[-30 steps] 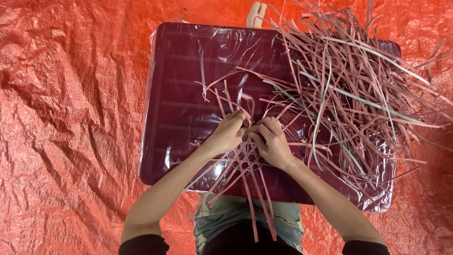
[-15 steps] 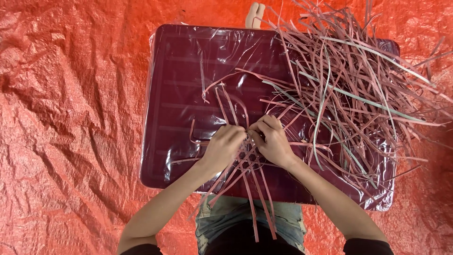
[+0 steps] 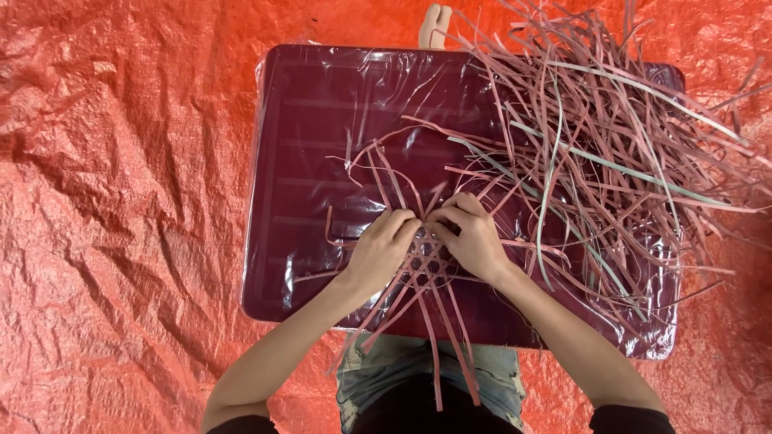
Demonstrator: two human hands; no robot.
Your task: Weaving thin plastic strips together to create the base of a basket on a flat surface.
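A small open lattice of woven pinkish strips [image 3: 424,269] lies on a dark maroon board [image 3: 322,161] wrapped in clear plastic. My left hand [image 3: 379,251] and my right hand [image 3: 474,237] meet over the top of the lattice, fingertips pinching strips where they cross. Loose strip ends fan out toward me over the board's near edge and others curl up beyond my fingers. Which exact strip each hand grips is hidden by the fingers.
A big tangled heap of loose pink and pale green strips [image 3: 611,153] covers the board's right half. Crumpled orange tarpaulin [image 3: 121,217] spreads all around. My jeans-clad lap [image 3: 426,378] is under the near edge, and toes [image 3: 435,24] show beyond the far edge.
My left hand has slid slightly down and left on the weave, then closed in again on the right hand. The curling strips above my fingers have shifted.
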